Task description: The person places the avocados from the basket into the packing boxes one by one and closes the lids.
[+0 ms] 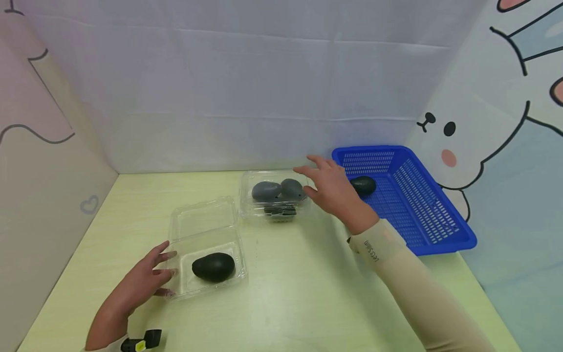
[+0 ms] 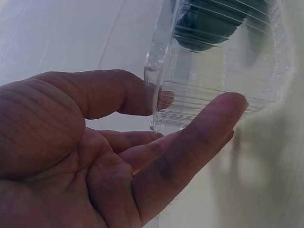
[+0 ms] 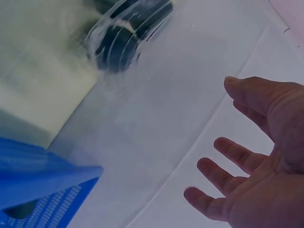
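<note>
An open clear plastic clamshell box [image 1: 206,243] lies at the left with one dark avocado [image 1: 213,267] in its base. My left hand [image 1: 147,278] holds the box at its left edge; in the left wrist view, digits [image 2: 190,147] lie on both sides of the plastic rim. Farther back, another clear box [image 1: 250,211] contains several dark avocados [image 1: 266,191]. Fingers spread, my right hand [image 1: 330,188] is raised between that box and the blue basket [image 1: 422,195]. Nothing is in its grasp in the right wrist view.
A dark avocado [image 1: 363,186] lies in the basket, partly hidden by my right hand. White cloth [image 1: 264,98] hangs behind the pale table [image 1: 286,303], and printed cartoon panels [image 1: 488,146] stand at the sides.
</note>
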The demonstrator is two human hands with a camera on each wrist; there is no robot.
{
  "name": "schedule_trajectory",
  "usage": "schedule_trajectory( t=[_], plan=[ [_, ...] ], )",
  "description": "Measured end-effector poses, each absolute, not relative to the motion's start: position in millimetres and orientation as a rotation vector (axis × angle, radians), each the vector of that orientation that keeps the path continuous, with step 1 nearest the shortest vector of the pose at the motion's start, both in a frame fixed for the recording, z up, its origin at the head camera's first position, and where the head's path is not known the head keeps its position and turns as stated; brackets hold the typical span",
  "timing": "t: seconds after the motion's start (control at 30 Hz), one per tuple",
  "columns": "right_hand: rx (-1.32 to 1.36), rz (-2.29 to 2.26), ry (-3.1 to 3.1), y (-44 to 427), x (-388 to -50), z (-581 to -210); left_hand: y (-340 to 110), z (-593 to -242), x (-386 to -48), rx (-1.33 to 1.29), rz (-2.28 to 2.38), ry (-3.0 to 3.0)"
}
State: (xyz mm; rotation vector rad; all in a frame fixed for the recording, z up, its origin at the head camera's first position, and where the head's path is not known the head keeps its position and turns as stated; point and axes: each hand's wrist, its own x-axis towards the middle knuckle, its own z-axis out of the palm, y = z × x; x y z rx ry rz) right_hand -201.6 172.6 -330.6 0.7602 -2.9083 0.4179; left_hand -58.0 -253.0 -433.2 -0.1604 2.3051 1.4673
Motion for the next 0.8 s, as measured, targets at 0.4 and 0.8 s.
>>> schedule_trajectory(
  t=[0.4,0.8],
  plan=[
    [0.524,0.376,-2.969,218.9,-222.0,-335.8,-252.2,-431.3,-57.6,-0.156,1.465,2.313],
    [0.312,0.479,-3.065,258.5,-241.3,-348.3,-253.5,-435.0,-61.1,-0.175,1.459,2.31]
  ],
)
